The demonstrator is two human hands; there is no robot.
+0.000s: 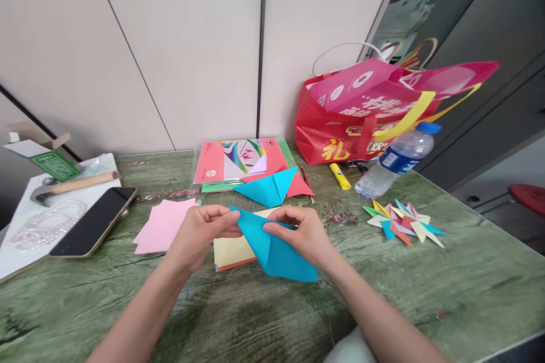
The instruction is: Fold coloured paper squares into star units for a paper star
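Between my two hands is a blue sheet of origami paper (285, 252), partly folded, with a crease running down its left part. My left hand (204, 232) pinches its upper left corner between thumb and fingers. Along its upper edge, my right hand (302, 235) grips the paper, thumb on the near side. Below the paper, on the table, lies a stack of cream and orange paper (232, 252), partly covered by it. Just beyond my hands sits another folded blue paper piece (268, 188), on top of red folded paper (301, 186).
Pink paper sheets (159, 227) lie left, near a phone (96, 221) and a wooden-handled hammer (80, 183). Packaged paper (213, 161) is at the back. To the right are a glue stick (339, 176), a water bottle (394, 161), folded paper stars (404, 221) and a red bag (332, 130).
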